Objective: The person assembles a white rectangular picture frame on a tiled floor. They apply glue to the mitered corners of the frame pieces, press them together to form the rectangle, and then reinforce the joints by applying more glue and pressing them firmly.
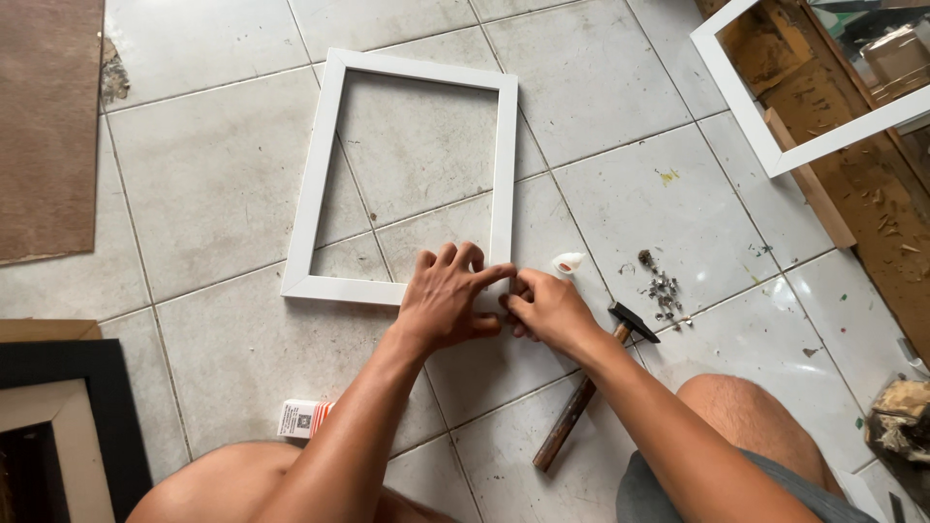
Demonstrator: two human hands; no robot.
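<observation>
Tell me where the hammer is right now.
In the head view, the hammer lies on the tiled floor just right of the right hand, its head near a small pile of nails.
</observation>
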